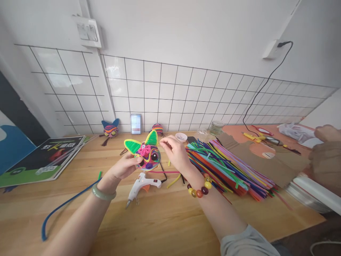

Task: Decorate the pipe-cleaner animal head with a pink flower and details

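My left hand grips a colourful pipe-cleaner animal head from its left side, holding it above the table. The head has two green ears edged in yellow, a dark round eye and a pink flower on the forehead. Just right of the right ear, my right hand is closed in a pinch; whatever its fingertips hold is too small to make out. Below the head, a white glue gun lies on the wooden table with its nozzle toward the front left. Short pipe-cleaner pieces lie beside it.
A pile of pipe cleaners spreads to the right, near cardboard. At the back are a blue-eared head, a phone, a small bowl and a glass jar. A blue pipe cleaner lies front left; another person's hand shows far right.
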Action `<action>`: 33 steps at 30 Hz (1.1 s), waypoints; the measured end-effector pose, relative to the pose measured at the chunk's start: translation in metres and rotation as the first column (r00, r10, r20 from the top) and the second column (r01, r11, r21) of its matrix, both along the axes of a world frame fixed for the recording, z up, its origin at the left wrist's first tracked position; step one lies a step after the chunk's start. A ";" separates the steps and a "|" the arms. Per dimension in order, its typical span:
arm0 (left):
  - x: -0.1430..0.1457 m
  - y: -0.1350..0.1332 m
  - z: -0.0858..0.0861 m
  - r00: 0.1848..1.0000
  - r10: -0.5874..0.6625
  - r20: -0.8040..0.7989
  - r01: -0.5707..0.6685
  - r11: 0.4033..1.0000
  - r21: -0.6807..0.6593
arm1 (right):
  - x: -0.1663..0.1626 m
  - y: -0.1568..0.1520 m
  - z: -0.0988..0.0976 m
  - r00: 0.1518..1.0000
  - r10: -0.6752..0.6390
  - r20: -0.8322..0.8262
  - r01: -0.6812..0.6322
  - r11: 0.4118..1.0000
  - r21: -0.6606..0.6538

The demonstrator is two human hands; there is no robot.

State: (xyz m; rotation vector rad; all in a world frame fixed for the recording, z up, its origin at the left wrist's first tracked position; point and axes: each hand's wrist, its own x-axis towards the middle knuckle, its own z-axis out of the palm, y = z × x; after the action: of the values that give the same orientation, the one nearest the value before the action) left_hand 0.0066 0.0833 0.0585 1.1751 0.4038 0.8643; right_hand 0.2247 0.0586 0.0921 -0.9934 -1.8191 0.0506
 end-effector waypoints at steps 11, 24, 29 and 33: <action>0.001 0.000 0.000 0.999 0.046 0.009 -0.046 0.999 0.029 | -0.002 0.001 -0.004 0.978 0.033 -0.208 -0.064 0.987 -0.145; 0.001 0.000 0.004 0.999 0.046 0.022 -0.047 0.999 0.025 | 0.001 -0.016 0.017 0.996 0.045 -0.074 -0.045 0.999 0.012; 0.000 0.000 0.004 0.999 0.050 0.014 -0.050 0.998 0.032 | 0.002 -0.015 0.015 0.998 0.019 -0.061 -0.018 1.000 0.012; 0.000 0.000 0.005 0.999 0.050 0.003 -0.050 0.998 0.030 | 0.002 -0.016 0.016 0.999 0.003 -0.049 -0.002 1.000 0.021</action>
State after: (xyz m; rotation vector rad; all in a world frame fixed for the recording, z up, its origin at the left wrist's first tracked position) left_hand 0.0067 0.0834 0.0631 1.1962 0.4206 0.9177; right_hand 0.2265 0.0431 0.1077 -0.9673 -1.7728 0.0575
